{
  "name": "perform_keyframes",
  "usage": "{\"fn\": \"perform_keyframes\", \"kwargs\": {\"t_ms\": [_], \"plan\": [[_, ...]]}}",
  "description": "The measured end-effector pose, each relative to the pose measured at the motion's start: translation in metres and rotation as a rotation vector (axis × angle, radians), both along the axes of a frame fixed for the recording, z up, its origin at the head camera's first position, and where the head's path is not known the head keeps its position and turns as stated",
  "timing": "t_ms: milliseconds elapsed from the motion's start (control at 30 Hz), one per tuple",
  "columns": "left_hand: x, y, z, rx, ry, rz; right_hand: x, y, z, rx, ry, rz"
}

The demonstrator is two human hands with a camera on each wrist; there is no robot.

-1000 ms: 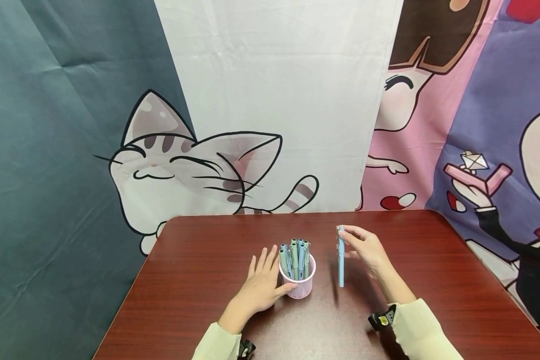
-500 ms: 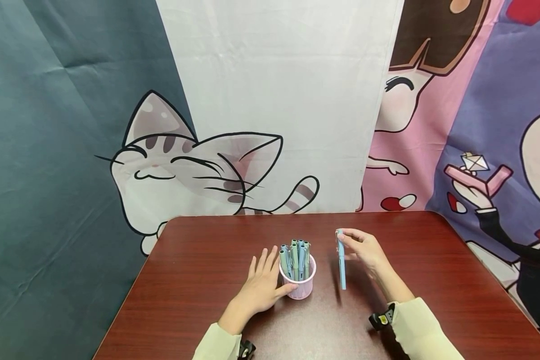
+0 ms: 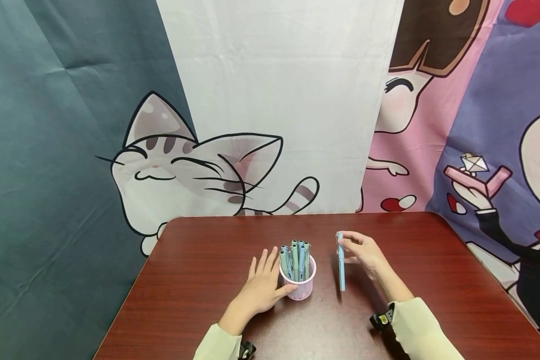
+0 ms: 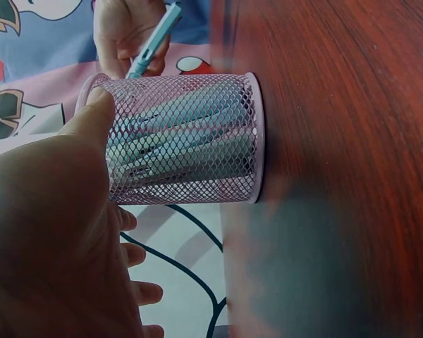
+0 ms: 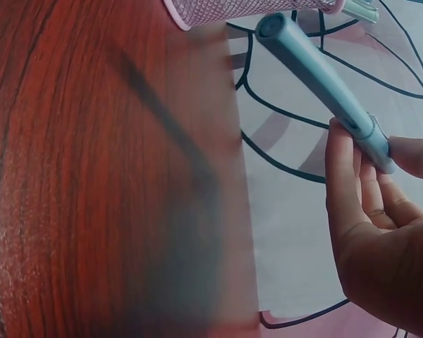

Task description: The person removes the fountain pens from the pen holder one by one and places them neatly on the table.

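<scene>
Right hand pinches a blue pen; left hand touches the pink cup.

Pen in my right hand: pale blue. Mesh cup at my left hand: pink, diamond mesh; pens inside were blue-green. Tabletop: dark red woodgrain. My sleeves: pale yellow-green. Backdrop: white with a grey-striped cat, black outlines.

This looks like a staged recording corner in a room, not a working office or kitchen. Cloth backdrops hang behind the table from edge to edge: a dark teal sheet at the left, a white one printed with a cartoon cat, and pink and purple cartoon figures at the right. The table is small, red-brown wood grain, with rounded far corners.
</scene>
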State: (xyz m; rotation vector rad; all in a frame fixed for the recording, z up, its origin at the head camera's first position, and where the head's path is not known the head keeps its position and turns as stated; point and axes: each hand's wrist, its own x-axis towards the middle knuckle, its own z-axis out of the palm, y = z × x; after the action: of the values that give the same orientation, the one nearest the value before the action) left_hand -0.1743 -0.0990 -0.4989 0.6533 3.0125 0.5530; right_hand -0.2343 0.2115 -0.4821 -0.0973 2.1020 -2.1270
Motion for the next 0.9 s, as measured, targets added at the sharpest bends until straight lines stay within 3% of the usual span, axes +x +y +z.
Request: {"fn": "perform_keyframes", "kwargs": {"t_ms": [667,900], "plan": [[0.001,0.001,0.001,0.012,-0.005,0.001,-0.007,0.0,-0.016,0.105,-0.039,-0.005],[0.002,0.001,0.001,0.012,-0.007,0.003,-0.011,-0.001,-0.022,0.098,-0.067,-0.007]]}}
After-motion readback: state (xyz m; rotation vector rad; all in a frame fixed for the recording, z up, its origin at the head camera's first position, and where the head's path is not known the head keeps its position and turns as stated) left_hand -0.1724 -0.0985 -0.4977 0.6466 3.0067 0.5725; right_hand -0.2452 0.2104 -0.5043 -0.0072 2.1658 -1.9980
